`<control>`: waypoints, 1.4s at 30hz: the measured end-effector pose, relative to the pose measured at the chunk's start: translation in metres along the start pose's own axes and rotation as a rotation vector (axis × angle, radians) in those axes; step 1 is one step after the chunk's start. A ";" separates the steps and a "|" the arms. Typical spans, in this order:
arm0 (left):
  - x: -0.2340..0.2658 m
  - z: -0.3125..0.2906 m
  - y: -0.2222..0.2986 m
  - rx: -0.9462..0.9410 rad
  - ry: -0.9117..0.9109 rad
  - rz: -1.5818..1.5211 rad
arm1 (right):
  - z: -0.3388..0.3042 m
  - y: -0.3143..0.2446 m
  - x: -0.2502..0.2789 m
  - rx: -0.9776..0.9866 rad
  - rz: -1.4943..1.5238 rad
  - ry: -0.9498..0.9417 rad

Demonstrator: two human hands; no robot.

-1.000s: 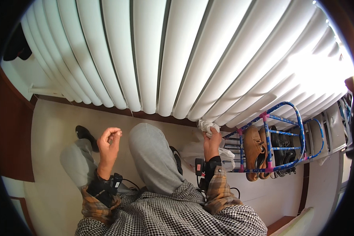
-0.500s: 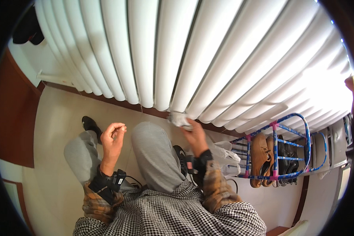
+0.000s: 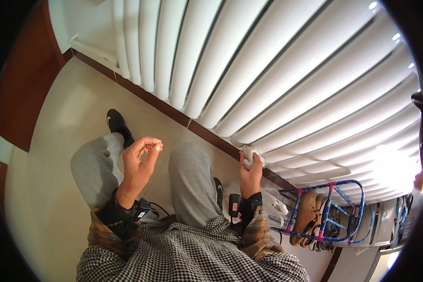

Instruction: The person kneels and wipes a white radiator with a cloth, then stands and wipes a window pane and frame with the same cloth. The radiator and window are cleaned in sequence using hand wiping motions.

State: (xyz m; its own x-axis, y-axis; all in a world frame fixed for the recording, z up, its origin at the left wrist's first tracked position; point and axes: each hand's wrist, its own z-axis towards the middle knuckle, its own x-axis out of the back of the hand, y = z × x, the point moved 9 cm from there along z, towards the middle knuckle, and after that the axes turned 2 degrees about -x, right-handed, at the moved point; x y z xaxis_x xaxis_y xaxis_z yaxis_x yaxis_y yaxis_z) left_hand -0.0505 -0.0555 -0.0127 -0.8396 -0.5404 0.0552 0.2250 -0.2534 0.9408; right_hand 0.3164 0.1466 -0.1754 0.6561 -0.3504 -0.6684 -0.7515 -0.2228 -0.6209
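Right hand (image 3: 252,177) pinching crumpled white cloth (image 3: 250,154) at its fingertips, by radiator's (image 3: 286,75) lower end just ahead. Left hand (image 3: 140,167) apart, loosely curled, nothing visible inside; can't tell if tips meet. Likely mid-wipe; sections done or left unclear.

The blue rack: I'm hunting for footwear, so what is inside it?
Inside the blue rack are brown shoes and, to their right, black shoes. The rack itself covers parts of both, so how many black shoes there are cannot be told.
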 end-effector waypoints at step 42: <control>0.025 0.001 -0.054 0.245 0.165 -0.096 | 0.028 0.029 0.017 0.107 -0.272 0.006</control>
State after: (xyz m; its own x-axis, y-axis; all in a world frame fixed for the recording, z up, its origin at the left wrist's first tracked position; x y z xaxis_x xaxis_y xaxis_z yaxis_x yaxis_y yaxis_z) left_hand -0.0844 -0.0542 -0.0615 -0.7553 -0.6512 -0.0736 0.0061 -0.1193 0.9928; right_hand 0.3073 0.1595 -0.2161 0.8317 -0.2962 -0.4696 -0.5366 -0.2119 -0.8168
